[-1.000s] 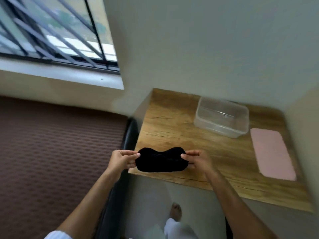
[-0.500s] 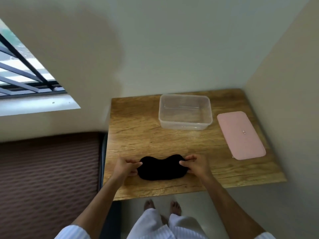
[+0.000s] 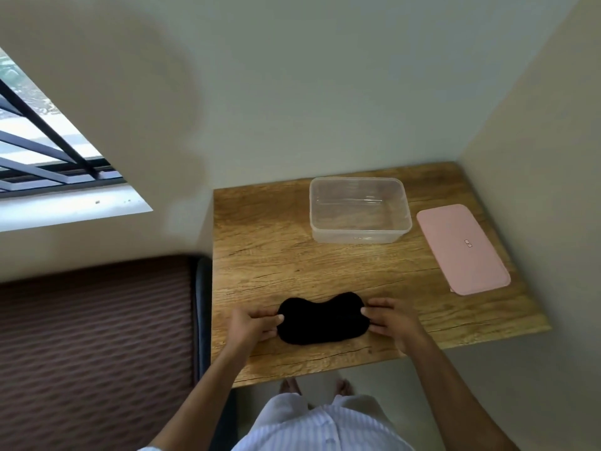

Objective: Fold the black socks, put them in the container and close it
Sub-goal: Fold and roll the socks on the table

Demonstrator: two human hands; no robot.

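The black socks (image 3: 322,317) lie flat as one dark, bean-shaped bundle on the wooden table (image 3: 266,262), near its front edge. My left hand (image 3: 252,325) pinches the bundle's left end. At the right end, my right hand (image 3: 388,319) grips it with fingers curled. The clear plastic container (image 3: 359,213) stands open and empty at the back of the table. Its pink lid (image 3: 463,249) lies flat on the table to the container's right.
Walls close in the table at the back and on the right. A brown textured surface (image 3: 94,336) lies lower down to the left, with a barred window (image 3: 42,151) above it. My feet and light striped clothing show below the table's front edge.
The view swung from the window side to square over the table. Both hands brought the socks from the table's front left corner onto its front middle, keeping hold of both ends.
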